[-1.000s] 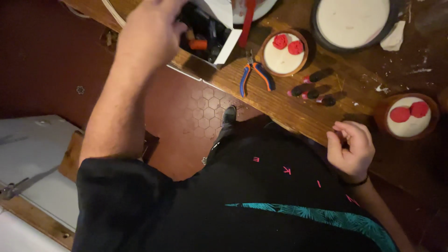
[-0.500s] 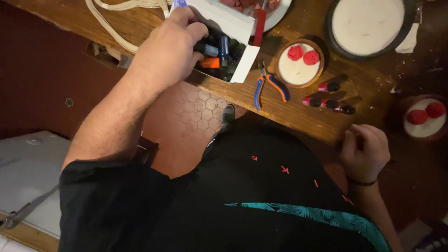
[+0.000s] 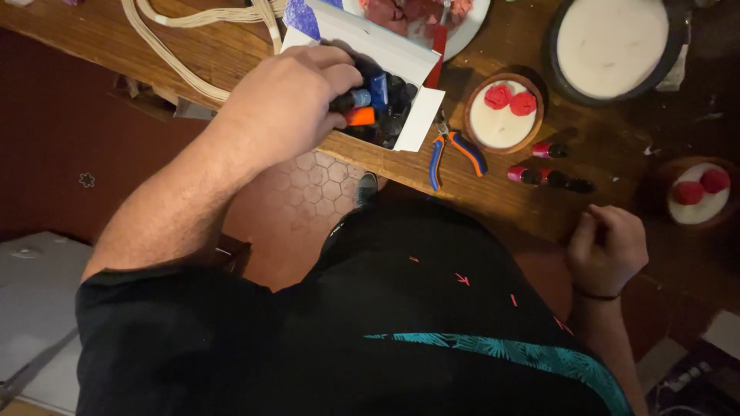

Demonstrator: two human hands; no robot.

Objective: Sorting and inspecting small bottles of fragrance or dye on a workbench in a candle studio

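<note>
The left hand point(image 3: 289, 96) reaches into an open white box point(image 3: 385, 85) of small bottles on the wooden worktop point(image 3: 509, 196), fingers curled around a dark bottle point(image 3: 351, 100). Just right of the box lie pliers point(image 3: 451, 150); beyond them sits a round dish with red roses point(image 3: 505, 115). The right hand point(image 3: 609, 246) rests loosely clenched, holding nothing, at the worktop's near edge, well right of the box.

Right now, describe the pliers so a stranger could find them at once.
Start at the long wooden table and find the open white box of small bottles under the left hand. Just right of it lie the pliers, the only tool there, with blue and orange handles spread apart.
</note>
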